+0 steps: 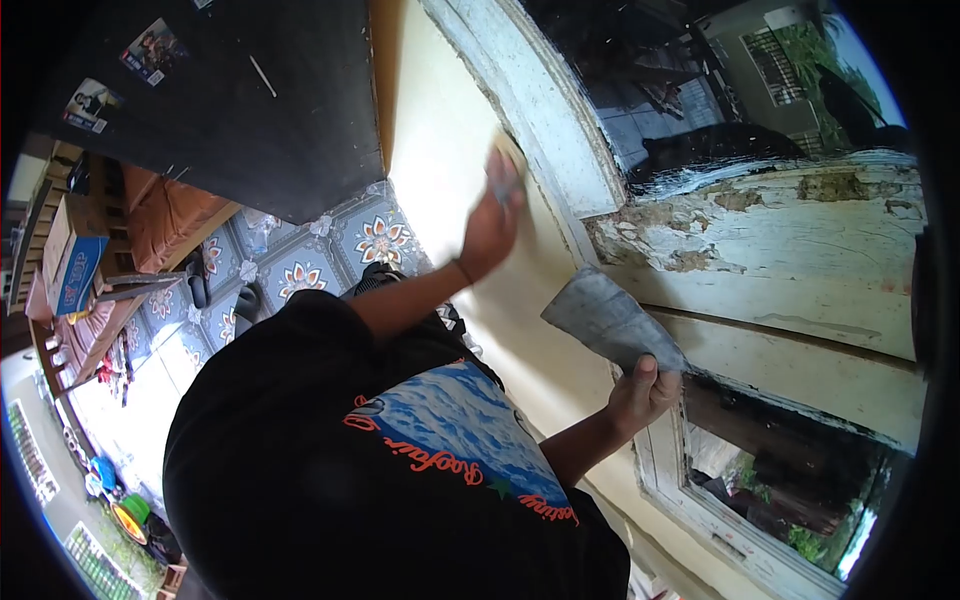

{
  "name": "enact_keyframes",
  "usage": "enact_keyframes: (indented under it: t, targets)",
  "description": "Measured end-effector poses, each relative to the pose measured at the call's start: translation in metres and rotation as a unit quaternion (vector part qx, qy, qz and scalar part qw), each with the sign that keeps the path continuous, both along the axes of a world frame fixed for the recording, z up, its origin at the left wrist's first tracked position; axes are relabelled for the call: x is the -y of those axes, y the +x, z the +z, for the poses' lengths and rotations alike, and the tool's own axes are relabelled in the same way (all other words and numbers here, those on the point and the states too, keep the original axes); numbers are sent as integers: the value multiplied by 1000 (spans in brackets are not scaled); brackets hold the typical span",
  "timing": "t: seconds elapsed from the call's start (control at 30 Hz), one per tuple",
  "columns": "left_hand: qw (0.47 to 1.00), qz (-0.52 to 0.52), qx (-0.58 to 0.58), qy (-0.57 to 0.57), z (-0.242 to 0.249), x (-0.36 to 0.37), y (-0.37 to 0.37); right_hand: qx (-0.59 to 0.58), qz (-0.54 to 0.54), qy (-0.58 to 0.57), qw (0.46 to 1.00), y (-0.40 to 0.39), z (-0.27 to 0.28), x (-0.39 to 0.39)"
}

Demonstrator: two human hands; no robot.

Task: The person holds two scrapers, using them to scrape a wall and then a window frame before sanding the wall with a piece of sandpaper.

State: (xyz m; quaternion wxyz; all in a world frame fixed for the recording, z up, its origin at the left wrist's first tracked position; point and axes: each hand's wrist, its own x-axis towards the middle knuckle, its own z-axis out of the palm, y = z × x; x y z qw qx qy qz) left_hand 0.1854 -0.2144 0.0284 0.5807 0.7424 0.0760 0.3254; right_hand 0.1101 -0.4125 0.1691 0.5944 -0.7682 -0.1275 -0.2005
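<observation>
My left hand [490, 215] is pressed to the cream wall [445, 130] beside the window frame, with its fingers closed. Motion blurs those fingers. A small tan and greyish piece shows at their tips, too smeared to name. My right hand [643, 393] grips the lower corner of a grey, smudged sheet of sandpaper [610, 315], thumb on top. The sheet is slightly bent and stands out in front of the window frame. Peeling white paint and rough brown patches cover the wooden frame [740, 230] to the right.
Dark glass panes [700, 100] sit in the frame. A black board [270, 90] with stickers stands at upper left. Patterned floor tiles [300, 270], slippers [245, 300], a cushioned wooden bench [165, 215] and a blue and brown carton [80, 260] lie to the left.
</observation>
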Motion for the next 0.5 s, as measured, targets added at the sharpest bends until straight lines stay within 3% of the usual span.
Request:
enact_keyframes:
  t: [0.07,0.1,0.13,0.2,0.23,0.33,0.5]
  targets:
    - [985,-106,-35,133,-7,14,-35,-12,25,10,1000,2,3,-1]
    - [977,-111,-25,181,-10,15,-42,-20,44,21,999,3,4,-1]
    - [978,-105,-28,179,-13,11,-47,-23,51,19,998,3,4,2]
    - [976,-120,-161,83,-15,-5,-51,-57,106,40,992,3,6,8]
    - [987,-41,-134,85,-18,-15,-45,-55,108,39,992,2,7,10]
    - [994,61,-44,74,-14,-38,-16,-55,110,8,992,-2,4,13]
    - [999,3,-24,24,13,4,-2,-34,152,-8,988,-1,5,10]
